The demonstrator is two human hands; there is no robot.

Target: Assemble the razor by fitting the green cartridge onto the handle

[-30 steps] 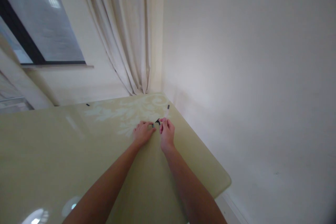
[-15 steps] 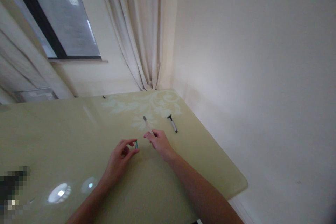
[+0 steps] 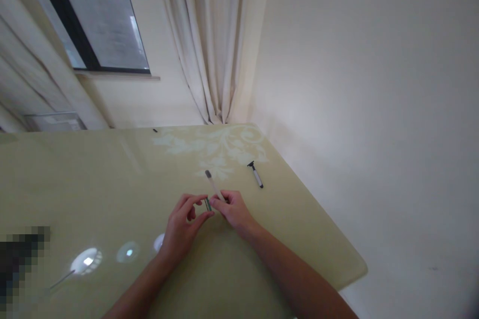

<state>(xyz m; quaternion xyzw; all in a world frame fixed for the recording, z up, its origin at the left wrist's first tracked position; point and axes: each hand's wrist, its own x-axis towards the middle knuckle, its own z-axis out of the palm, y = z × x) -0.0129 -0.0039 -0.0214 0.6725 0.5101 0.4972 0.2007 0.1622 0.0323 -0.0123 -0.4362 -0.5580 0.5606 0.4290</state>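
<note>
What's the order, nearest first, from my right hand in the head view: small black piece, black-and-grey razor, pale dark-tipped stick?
1. Pale stick, in your right hand.
2. Razor, ahead, right.
3. Black piece, far ahead, left.

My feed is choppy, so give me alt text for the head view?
The left hand pinches a small green object; close beside it, the right hand holds a dark-tipped pale stick, possibly a toothbrush. A razor lies beyond, on the table.
</note>
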